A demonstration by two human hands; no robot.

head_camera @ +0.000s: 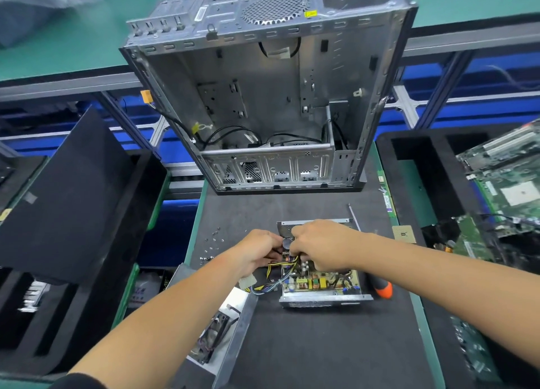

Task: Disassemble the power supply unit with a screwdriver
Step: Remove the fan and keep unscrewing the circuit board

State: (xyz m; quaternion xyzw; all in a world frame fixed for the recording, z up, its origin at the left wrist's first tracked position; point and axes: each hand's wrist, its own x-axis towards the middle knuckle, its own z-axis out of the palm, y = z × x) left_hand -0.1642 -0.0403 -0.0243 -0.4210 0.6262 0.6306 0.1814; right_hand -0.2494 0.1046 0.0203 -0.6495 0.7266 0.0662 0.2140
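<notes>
The opened power supply unit (324, 289) lies on the dark mat (306, 345), its circuit board with yellow and orange parts exposed in a metal tray. My left hand (257, 254) and my right hand (324, 245) meet over the far half of the board, fingers curled round the components and the yellow-black wire bundle (274, 283). The exact grip is hidden between the hands. An orange-handled screwdriver (382, 289) lies on the mat right of the unit, under my right forearm. The removed metal cover with a fan (225, 330) lies at the front left.
An empty computer case (263, 96) stands open behind the unit. Several loose screws (211, 242) lie on the mat's left. Black foam trays (67, 207) sit left; green circuit boards (502, 184) fill the tray at right. A thin metal rod (354, 217) lies beyond the unit.
</notes>
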